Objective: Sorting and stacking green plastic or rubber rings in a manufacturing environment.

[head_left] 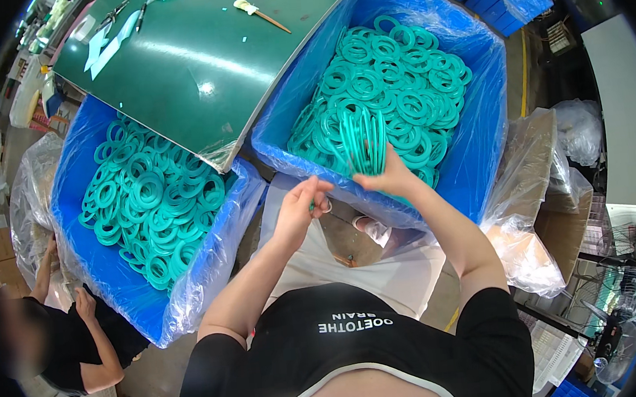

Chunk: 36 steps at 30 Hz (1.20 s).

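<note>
Right hand (390, 179): closed on an upright stack of teal rubber gasket rings (364, 143), held on edge above the near wall of the right-hand blue plastic-lined bin (478, 131), which is heaped with loose rings of the same kind. Left hand (300, 209): fingers curled narrowly beside the right hand, a sliver of teal at the fingertips, though what it pinches I cannot tell. Also present: a second blue lined bin of rings (81, 166) at left, a green worktable (199, 50) between the bins, and a seated person in black (73, 341) at lower left.
</note>
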Motion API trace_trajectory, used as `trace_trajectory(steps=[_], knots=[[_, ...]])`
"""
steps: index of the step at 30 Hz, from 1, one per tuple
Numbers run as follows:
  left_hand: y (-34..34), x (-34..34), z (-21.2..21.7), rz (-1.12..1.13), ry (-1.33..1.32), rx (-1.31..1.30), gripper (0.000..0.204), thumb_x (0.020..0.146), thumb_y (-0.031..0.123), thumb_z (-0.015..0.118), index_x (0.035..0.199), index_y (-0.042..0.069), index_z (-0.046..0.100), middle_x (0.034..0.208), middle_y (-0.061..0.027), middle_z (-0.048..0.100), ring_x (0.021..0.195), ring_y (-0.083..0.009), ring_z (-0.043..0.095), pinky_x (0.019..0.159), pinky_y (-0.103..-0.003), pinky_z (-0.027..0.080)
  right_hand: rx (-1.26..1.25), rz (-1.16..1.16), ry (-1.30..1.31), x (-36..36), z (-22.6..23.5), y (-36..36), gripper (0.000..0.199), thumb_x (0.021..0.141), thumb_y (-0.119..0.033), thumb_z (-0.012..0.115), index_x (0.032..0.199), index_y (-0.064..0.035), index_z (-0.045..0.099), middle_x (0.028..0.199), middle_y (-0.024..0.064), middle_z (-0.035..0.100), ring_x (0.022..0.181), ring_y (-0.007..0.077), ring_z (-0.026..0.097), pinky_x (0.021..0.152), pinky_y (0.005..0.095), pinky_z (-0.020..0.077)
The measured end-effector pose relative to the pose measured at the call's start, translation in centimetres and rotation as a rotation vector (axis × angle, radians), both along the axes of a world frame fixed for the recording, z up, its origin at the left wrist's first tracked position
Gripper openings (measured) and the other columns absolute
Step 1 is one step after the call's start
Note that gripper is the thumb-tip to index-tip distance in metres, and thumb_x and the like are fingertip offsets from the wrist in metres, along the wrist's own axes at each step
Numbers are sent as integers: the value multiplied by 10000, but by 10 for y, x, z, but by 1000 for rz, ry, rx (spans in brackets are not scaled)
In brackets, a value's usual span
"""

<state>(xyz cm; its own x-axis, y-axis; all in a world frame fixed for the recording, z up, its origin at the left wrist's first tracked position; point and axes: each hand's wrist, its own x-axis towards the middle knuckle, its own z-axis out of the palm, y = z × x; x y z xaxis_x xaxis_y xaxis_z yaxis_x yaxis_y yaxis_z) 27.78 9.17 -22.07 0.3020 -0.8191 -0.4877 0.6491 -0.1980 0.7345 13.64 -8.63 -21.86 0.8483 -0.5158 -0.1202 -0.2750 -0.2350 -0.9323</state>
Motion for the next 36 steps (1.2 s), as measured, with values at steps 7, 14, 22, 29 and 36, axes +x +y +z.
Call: trace_trajectory(steps=[7,14,22,29,36], knots=[[-3,-22,38,-242,17,-138,262,951,285,424,967,87,595,746,76,498,608,-4,376,534,-163,304,-581,75,-40,-53,67,83,482,646,-239,700,1072,-61,564,1035,79,565,1151,286,427,1053,452,187],[40,-62,40,-323,-113,-179,232,956,247,463,974,72,613,678,90,452,562,6,312,500,-170,238,480,-681,-710,-124,69,139,294,785,-123,650,1044,-60,525,881,47,550,929,197,532,892,347,399],[68,-108,42,-354,-94,-269,145,945,185,490,1002,81,572,684,90,458,572,2,339,516,-184,267,699,-857,-744,-151,54,207,259,813,-36,640,1048,-40,531,936,66,591,901,179,567,827,323,438],[77,-105,57,-583,-259,-225,225,947,228,471,1004,72,623,717,75,508,601,-16,366,548,-189,299,758,-811,-534,-171,49,201,363,721,-91,710,1045,-22,564,905,82,628,826,167,609,757,311,475],[56,-88,60,-798,-203,-147,362,965,346,438,928,65,663,706,69,546,624,-11,414,568,-186,314,742,-595,-313,-190,50,199,478,692,-116,731,1117,-3,543,969,88,626,839,176,616,754,315,489]])
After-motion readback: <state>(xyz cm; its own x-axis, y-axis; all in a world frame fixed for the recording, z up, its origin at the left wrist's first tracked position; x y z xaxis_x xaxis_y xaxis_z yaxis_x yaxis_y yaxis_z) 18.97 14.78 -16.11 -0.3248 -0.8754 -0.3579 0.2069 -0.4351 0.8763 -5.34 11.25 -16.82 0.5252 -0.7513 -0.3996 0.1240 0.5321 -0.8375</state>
